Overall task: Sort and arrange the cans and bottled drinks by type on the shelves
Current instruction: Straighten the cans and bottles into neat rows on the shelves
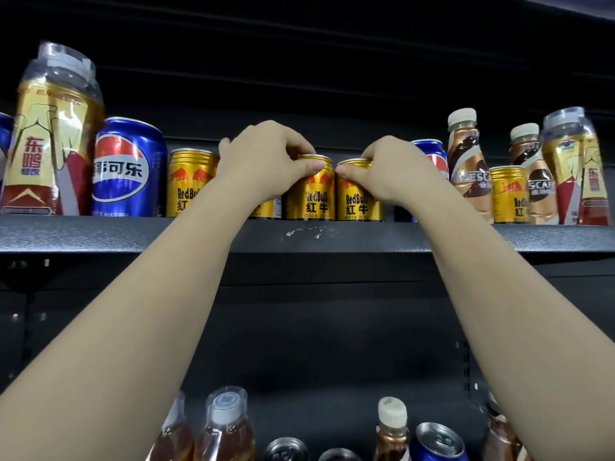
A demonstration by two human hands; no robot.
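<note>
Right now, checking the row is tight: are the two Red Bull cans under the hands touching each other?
Touching. The head view shows the left-hand can and right-hand can side by side on the shelf, walls meeting with no gap visible between them.

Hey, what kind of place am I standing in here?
Probably a shop's drinks aisle or a stockroom. A black metal shelf holds mixed gold energy drink cans, a blue cola can and coffee bottles, with more drinks on the shelf below.

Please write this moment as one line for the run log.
stage: grouping Red Bull | left hand: grips left gold can | right hand: grips right gold can | both upright on upper shelf
</note>
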